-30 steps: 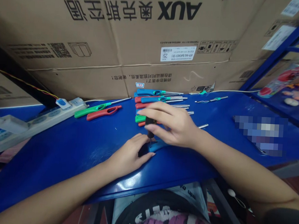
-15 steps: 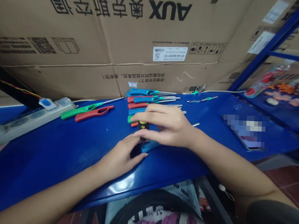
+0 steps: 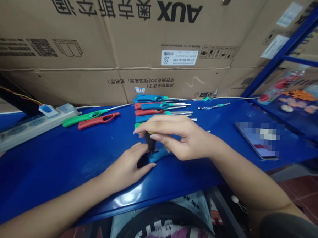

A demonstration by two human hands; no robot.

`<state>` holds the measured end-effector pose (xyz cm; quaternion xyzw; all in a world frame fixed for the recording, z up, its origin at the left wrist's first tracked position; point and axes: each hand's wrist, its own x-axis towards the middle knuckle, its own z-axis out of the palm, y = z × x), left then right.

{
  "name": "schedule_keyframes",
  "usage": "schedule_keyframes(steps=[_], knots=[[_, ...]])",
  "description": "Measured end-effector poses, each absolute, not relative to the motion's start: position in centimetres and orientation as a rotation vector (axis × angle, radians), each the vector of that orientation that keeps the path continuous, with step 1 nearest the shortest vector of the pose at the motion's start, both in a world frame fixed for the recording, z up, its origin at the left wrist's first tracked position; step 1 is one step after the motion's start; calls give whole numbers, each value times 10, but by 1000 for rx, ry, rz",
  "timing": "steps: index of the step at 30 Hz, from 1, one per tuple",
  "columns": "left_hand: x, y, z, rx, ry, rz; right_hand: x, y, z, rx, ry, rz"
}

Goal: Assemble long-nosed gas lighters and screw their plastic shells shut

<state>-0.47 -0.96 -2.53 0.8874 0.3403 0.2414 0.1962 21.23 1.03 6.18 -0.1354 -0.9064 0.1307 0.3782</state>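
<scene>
My right hand (image 3: 182, 136) is closed round the top of a black screwdriver (image 3: 151, 143) with a yellow band. The tool stands nearly upright, its tip on a blue lighter handle (image 3: 158, 155) lying on the blue table (image 3: 91, 193). My left hand (image 3: 128, 165) grips the left end of that handle between thumb and fingers. Past my right hand lie several lighters with metal tubes, among them a blue one (image 3: 149, 98) and a red one (image 3: 148, 112); my hand partly hides the nearer ones.
On the left are a green lighter (image 3: 81, 119), a red handle (image 3: 98, 121) and a power strip (image 3: 41, 121). A phone (image 3: 256, 142) lies right. Cardboard (image 3: 79, 68) stands behind; a blue rack (image 3: 275, 66) with a bottle (image 3: 280, 86) is at the right.
My right hand has turned round the screwdriver, its fingers shifting left and the thumb now higher on the tool's top. The screwdriver leans slightly more. My left hand stays on the handle.
</scene>
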Motion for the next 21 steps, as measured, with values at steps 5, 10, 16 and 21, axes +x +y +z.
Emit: schedule_keyframes(steps=[5, 10, 16, 21], knots=[[-3, -10, -26, 2483, 925, 698, 216, 10, 62, -539, -2360, 131], [-2, -10, -27, 2470, 924, 697, 219, 7, 65, -440, -2397, 335], [-2, -12, -27, 2443, 947, 686, 215, 5, 64, -399, -2381, 342], [-7, -15, -12, 2390, 969, 537, 226, 12, 73, -463, -2086, 378]])
